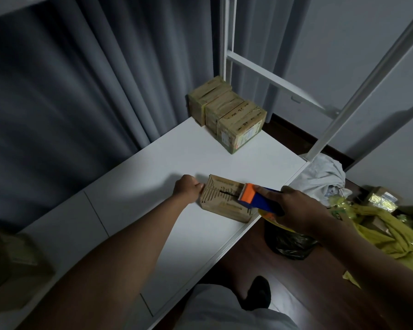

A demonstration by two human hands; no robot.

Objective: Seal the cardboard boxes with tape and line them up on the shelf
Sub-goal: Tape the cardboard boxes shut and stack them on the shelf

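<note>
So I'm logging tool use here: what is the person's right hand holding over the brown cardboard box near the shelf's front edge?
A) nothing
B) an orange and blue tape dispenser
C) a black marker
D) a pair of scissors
B: the right hand grips an orange and blue tape dispenser at the brown cardboard box, which the left hand steadies.

White shelf board [153,177] and white metal frame [270,77]. Grey curtain [81,91] at 10 o'clock. Brown cardboard box [224,203] at centre, black hatch lines on top. Tape dispenser [255,198]: orange head, blue handle. Tan taped boxes [227,113] at 12 o'clock. Yellow bags [386,232] at 3 o'clock. Black bag [289,244] below dispenser.
</note>
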